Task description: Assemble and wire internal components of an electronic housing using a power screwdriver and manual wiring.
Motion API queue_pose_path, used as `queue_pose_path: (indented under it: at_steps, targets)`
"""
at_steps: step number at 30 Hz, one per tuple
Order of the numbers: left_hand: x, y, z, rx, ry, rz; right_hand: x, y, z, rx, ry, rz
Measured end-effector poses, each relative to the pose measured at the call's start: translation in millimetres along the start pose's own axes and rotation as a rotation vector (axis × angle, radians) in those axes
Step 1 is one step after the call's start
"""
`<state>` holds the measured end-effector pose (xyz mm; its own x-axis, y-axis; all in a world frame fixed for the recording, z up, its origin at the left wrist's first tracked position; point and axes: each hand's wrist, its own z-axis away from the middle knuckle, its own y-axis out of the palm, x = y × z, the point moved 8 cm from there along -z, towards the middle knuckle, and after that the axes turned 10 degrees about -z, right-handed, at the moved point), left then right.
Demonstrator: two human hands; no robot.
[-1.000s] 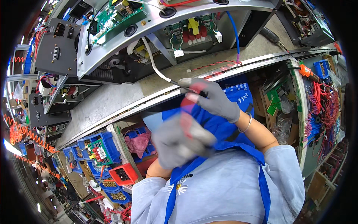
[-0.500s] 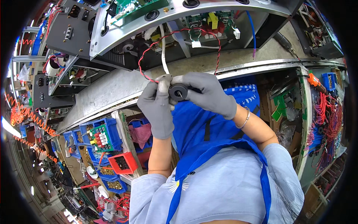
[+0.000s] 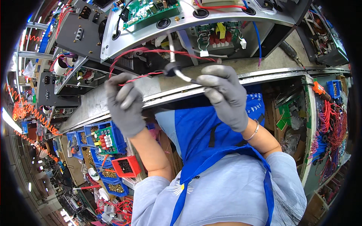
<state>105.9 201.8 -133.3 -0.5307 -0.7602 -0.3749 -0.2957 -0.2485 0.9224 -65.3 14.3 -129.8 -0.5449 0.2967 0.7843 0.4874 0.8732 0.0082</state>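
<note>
My left hand [image 3: 126,107], in a grey glove and a little blurred, is closed with its fingertips on a twisted red wire [image 3: 146,75]. This wire reaches across to a black ring [image 3: 172,69]. Through the ring passes a white cable [image 3: 172,52], which comes down from inside the open metal chassis [image 3: 145,28]. My right hand [image 3: 227,97], gloved alike, pinches the dark end of the white cable just right of the ring. More red wire loops above, in front of the chassis opening.
A green circuit board [image 3: 149,14] sits on top of the chassis. A blue wire [image 3: 257,41] hangs from it at the right. Near the bench edge lies a power screwdriver [image 3: 289,49]. Blue bins [image 3: 115,188] and a red bin [image 3: 126,167] of small parts stand lower left.
My hands have moved apart, the left one leftward with the red wire, the right one to the right. The black ring has left my fingers and now sits on the white cable between them.
</note>
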Motion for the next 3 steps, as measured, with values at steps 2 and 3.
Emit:
queue_pose_path:
  at_steps: [2,3]
  targets:
    - [-53,-1,16,0.071,0.21,-0.263,-7,-13,-3,-0.139,0.152,-0.301]
    - [-54,0,15,0.077,0.21,-0.267,-27,-14,7,-0.243,0.412,-0.61]
